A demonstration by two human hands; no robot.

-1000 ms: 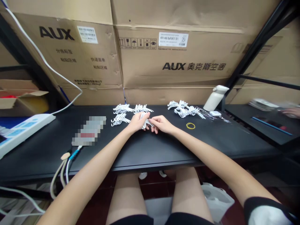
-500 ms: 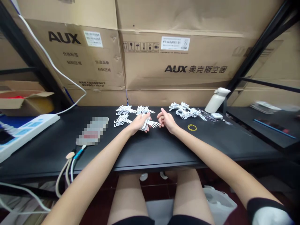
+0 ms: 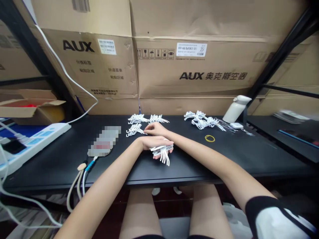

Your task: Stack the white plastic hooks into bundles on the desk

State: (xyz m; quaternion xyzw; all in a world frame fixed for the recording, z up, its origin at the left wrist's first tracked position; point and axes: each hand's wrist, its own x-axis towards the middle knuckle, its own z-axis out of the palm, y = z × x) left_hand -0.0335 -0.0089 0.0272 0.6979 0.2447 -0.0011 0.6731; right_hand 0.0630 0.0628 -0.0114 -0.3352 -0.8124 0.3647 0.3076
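My left hand [image 3: 156, 142] is closed round a bundle of white hooks [image 3: 163, 153], held low over the front of the black table; their bent ends fan out toward me. Behind it, my right hand [image 3: 156, 128] reaches across to the left. Its thumb and fingers pinch at the straight ends of another white hook bundle [image 3: 134, 130] lying on the table. Two further bundles lie just behind, one at the back left [image 3: 137, 119] and one [image 3: 158, 118] beyond my right hand. A loose pile of the same hooks [image 3: 204, 121] lies on the right.
A yellow rubber band [image 3: 209, 138] lies right of my right forearm. A white bottle [image 3: 236, 109] and a small white case [image 3: 236, 125] stand near the back right. On the left are a blurred device with cables [image 3: 104, 141], a power strip [image 3: 37, 142] and an open carton [image 3: 32, 108].
My left hand has come nearer with its hooks, which now point toward me. My right hand has crossed leftward behind it to the bundle on the left. The view has shifted slightly.
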